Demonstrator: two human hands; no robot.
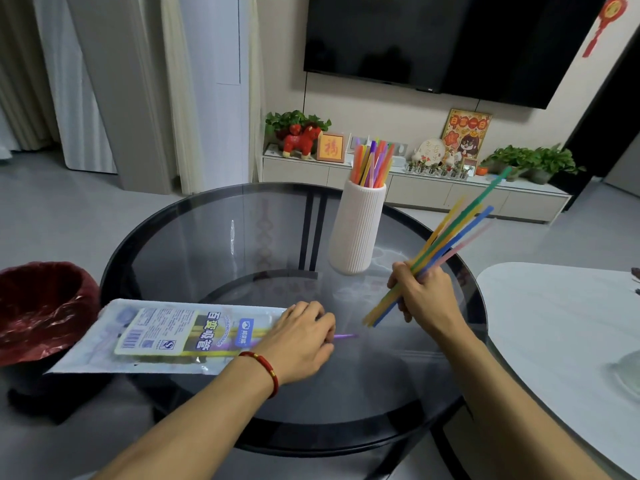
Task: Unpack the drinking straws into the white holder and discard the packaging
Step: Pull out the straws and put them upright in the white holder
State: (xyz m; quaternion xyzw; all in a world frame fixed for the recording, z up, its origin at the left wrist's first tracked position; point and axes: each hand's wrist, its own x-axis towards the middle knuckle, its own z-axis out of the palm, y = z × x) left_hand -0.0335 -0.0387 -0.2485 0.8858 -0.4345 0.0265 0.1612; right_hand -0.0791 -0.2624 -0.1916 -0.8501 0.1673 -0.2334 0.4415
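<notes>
From the head view, the person's right hand is closed around a loose bundle of thin coloured plastic straws, gripped near their lower ends, so the long tops fan up and out to the right. The left hand lies palm down on the open end of the flat clear plastic straw packet, fingers curled; whether it pinches anything I cannot tell. A single purple straw pokes out from under it, and a few more seem to remain inside the packet.

These straws look feather-light, smooth and springy, likely to slip or splay if held loosely; I would grip them around the middle, all ends squared, before dropping them in. The ribbed white cylindrical holder stands upright just beyond the right hand, already holding a good cluster of straws.

Everything rests on a round dark glass table, slick and reflective. A bin lined with a red bag waits at its left edge, touching the packet's far end. A pale second table sits to the right; a television and a low cabinet stand behind.
</notes>
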